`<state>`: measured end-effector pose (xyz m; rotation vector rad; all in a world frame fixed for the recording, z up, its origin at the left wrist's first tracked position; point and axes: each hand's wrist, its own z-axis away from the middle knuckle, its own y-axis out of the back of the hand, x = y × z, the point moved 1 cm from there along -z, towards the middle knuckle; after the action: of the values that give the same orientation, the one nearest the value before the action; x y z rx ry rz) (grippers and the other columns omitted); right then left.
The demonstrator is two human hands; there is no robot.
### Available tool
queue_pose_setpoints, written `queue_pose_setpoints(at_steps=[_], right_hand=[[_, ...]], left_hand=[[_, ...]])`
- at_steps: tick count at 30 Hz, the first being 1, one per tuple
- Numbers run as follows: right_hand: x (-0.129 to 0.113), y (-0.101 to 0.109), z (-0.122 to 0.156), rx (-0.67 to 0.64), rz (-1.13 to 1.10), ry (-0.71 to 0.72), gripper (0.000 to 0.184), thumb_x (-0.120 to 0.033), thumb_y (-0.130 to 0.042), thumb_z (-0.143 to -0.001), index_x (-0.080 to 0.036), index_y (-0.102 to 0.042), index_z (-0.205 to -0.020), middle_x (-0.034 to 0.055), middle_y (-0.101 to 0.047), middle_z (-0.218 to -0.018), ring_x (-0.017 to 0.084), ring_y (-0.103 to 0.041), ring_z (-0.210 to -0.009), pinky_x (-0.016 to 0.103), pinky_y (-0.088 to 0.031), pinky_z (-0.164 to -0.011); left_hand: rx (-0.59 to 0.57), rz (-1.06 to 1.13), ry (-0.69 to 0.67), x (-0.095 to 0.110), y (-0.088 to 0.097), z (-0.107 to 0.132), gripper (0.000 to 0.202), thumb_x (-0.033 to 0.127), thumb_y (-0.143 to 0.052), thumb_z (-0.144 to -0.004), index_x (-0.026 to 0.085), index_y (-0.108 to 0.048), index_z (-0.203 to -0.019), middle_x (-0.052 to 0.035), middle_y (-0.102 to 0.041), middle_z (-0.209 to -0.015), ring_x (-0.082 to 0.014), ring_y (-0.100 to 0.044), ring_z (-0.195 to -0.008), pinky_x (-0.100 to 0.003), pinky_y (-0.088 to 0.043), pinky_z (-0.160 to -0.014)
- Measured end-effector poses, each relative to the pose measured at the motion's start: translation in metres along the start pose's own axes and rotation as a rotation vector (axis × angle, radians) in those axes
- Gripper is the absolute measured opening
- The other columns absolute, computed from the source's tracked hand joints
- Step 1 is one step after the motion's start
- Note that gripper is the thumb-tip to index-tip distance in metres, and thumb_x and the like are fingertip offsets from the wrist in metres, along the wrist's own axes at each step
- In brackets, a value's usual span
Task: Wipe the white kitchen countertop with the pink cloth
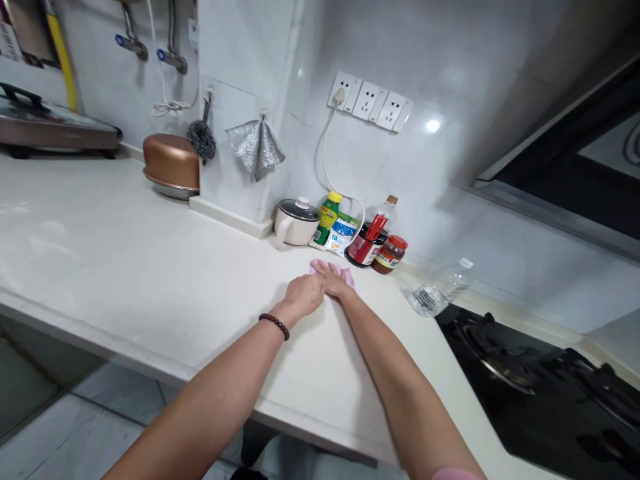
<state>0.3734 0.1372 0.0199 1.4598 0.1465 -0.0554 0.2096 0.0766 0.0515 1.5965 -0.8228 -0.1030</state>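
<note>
My right hand (332, 277) lies flat on a pink cloth (347, 276), fingers stretched out and pressing it against the white countertop (210, 293). Right beside it, touching or nearly so, is my left hand (306, 293), curled into a fist with a dark beaded bracelet (275, 325) at the wrist. What the fist holds, if anything, is hidden. Just behind the cloth stand a dark jar with a red label (366, 245), a red-lidded jar (390, 255) and a blue-and-white packet (342, 233).
A small lidded pot (297, 223) and a yellow-capped green bottle (327, 217) stand by the wall. On the right are a clear plastic bottle (441, 291) and a black gas stove (530, 387). A copper-coloured pan (171, 161) rests farther left, near an electric griddle (55, 127).
</note>
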Motion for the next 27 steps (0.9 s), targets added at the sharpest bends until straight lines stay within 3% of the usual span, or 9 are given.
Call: queue_pose_setpoints(at_steps=[3, 7, 13, 20, 23, 27], right_hand=[[-0.025, -0.011, 0.016, -0.018, 0.022, 0.187, 0.065, -0.055, -0.04, -0.099, -0.036, -0.021, -0.158, -0.0037, -0.01, -0.167, 0.033, -0.005, -0.153, 0.063, 0.001, -0.118], [-0.015, -0.014, 0.044, -0.02, 0.007, 0.193, 0.056, -0.053, -0.026, -0.103, -0.038, -0.026, -0.157, -0.0055, -0.016, -0.166, 0.028, -0.007, -0.153, 0.06, 0.0, -0.12], [0.073, -0.007, 0.104, 0.042, 0.003, -0.035, 0.058, -0.058, -0.017, -0.102, -0.041, -0.021, -0.157, -0.0056, -0.014, -0.166, 0.029, -0.009, -0.153, 0.063, -0.003, -0.119], [0.183, -0.017, 0.197, 0.125, 0.021, -0.323, 0.061, -0.061, -0.017, -0.099, -0.041, -0.027, -0.156, -0.005, -0.02, -0.165, 0.032, -0.015, -0.152, 0.064, -0.009, -0.118], [0.205, -0.021, 0.22, 0.151, 0.02, -0.417, 0.062, -0.061, -0.016, -0.099, -0.041, -0.027, -0.156, -0.0048, -0.021, -0.164, 0.032, -0.015, -0.152, 0.065, -0.011, -0.118], [0.208, -0.02, 0.223, 0.154, 0.023, -0.508, 0.061, -0.057, -0.016, -0.1, -0.04, -0.025, -0.157, -0.0059, -0.02, -0.165, 0.031, -0.016, -0.152, 0.065, -0.01, -0.118]], left_hand=[[0.005, -0.001, 0.033, -0.002, 0.004, 0.0, 0.035, 0.025, -0.044, -0.093, 0.02, -0.073, -0.113, -0.0122, -0.074, -0.111, -0.0239, -0.068, -0.108, -0.031, -0.049, -0.091], [0.026, 0.009, 0.01, -0.009, 0.005, 0.001, 0.037, 0.024, -0.042, -0.094, 0.025, -0.074, -0.111, -0.0073, -0.075, -0.112, -0.0214, -0.068, -0.104, -0.028, -0.049, -0.086], [0.01, -0.02, 0.043, -0.017, -0.002, -0.001, 0.035, 0.016, -0.042, -0.088, 0.023, -0.076, -0.093, -0.0083, -0.076, -0.096, -0.0227, -0.07, -0.089, -0.029, -0.048, -0.073], [0.029, -0.013, 0.019, -0.014, -0.001, -0.002, 0.033, 0.016, -0.043, -0.088, 0.024, -0.075, -0.092, -0.008, -0.076, -0.096, -0.0228, -0.07, -0.09, -0.029, -0.048, -0.075], [0.035, -0.001, 0.01, -0.012, 0.002, -0.001, 0.033, 0.015, -0.043, -0.088, 0.023, -0.075, -0.094, -0.0082, -0.076, -0.099, -0.0233, -0.07, -0.091, -0.03, -0.048, -0.075], [0.045, 0.022, -0.002, -0.007, 0.006, 0.001, 0.033, 0.015, -0.044, -0.087, 0.023, -0.075, -0.096, -0.0086, -0.076, -0.098, -0.0233, -0.07, -0.092, -0.03, -0.049, -0.076]])
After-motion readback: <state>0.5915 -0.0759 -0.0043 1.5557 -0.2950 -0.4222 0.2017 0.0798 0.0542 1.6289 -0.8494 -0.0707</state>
